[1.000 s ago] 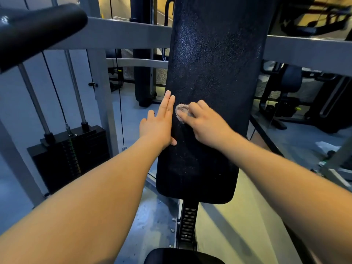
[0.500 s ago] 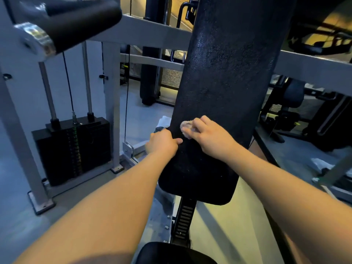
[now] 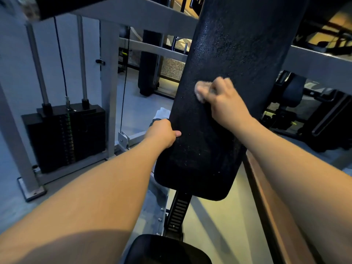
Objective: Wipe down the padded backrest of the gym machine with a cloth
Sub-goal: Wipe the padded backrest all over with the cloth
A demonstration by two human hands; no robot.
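Wiping step under way. My right hand [image 3: 222,103] was curled round the bunched cloth [image 3: 202,90], pressing it against the mid-face of the padded backrest [image 3: 228,54]. My left hand [image 3: 162,133] gripped the pad's left edge, thumb on its face. Judgement: the next stroke called for firm, even pressure.

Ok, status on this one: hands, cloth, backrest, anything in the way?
Left hand grips backrest left edge. Right hand holds cloth against its face. Nothing blocking the wipe.

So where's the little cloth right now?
In the head view, the cloth sits right of centre, bunched in the right hand against the backrest, above the left hand.
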